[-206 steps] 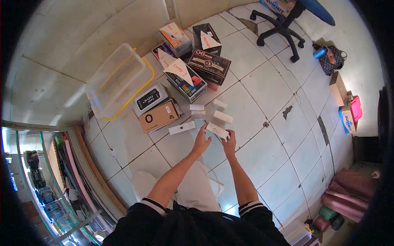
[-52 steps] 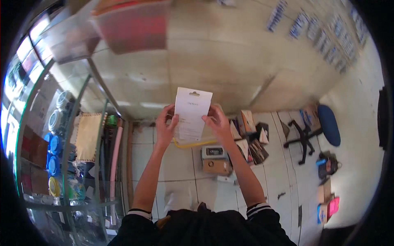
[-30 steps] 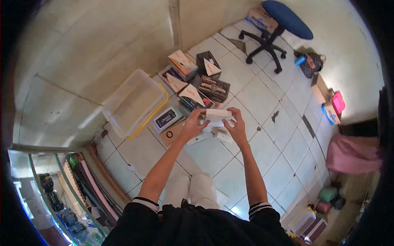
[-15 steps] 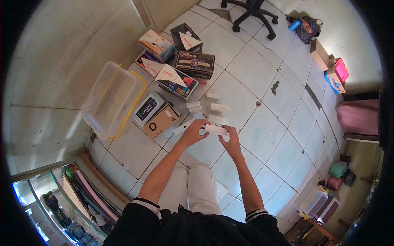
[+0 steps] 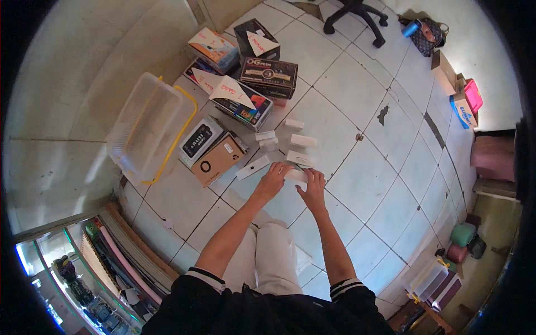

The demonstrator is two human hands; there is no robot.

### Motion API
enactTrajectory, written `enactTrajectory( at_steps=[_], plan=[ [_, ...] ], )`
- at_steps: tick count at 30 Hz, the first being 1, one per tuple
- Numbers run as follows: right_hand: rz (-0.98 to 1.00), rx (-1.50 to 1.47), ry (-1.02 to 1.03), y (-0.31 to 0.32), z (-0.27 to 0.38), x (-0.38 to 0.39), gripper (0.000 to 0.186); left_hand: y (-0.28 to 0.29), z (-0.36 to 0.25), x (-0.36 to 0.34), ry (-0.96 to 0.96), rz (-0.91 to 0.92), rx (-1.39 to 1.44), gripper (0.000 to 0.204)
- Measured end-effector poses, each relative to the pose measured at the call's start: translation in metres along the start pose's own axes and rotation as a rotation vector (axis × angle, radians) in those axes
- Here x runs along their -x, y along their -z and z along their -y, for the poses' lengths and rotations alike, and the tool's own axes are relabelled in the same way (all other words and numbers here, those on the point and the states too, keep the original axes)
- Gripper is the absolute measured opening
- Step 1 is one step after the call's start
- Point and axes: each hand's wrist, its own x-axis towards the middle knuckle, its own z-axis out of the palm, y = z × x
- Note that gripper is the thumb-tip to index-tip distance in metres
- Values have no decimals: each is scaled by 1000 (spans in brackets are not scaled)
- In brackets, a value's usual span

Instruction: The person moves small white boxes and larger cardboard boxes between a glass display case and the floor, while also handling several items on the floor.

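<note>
Between my two hands is a small white box (image 5: 296, 176), low over the tiles or resting on them; I cannot tell which. My left hand (image 5: 271, 181) has its fingers on the box's left end. My right hand (image 5: 312, 192) grips the right end, thumb at the near side and fingers over the top. Close by on the floor lie more slim white boxes: one with a dark mark (image 5: 253, 167) left of my left hand, one (image 5: 300, 158) just beyond my fingers, and others (image 5: 304, 140) farther off.
Larger printed cartons (image 5: 269, 75) are stacked at the far left, some with handwritten paper pieces on top. Nearer stands a brown carton (image 5: 220, 161). A clear plastic bin (image 5: 148, 128) with a yellow rim lies by the left wall. An office chair base (image 5: 357, 17) stands at the back.
The white box has turned slightly between my hands, and my fingers now cover more of it. My right hand's fingers have come over its top. The whole view has shifted a little.
</note>
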Motion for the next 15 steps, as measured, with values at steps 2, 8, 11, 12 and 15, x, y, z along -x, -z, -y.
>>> enactTrajectory(
  at_steps=[2,8,11,12,15],
  plan=[
    [33,18,0,14,11,-1,66,15,-9,7,-11,-37,-6,56],
    [106,75,177,54,76,-10,66,111,-37,71,121,-299,77,56],
    [156,48,417,61,137,-26,58,176,-45,126,275,-582,45,54],
    [158,46,497,62,164,-35,58,198,-44,145,350,-687,19,54],
    [181,-17,770,55,256,-52,44,255,-38,207,447,-1026,6,49]
  ],
)
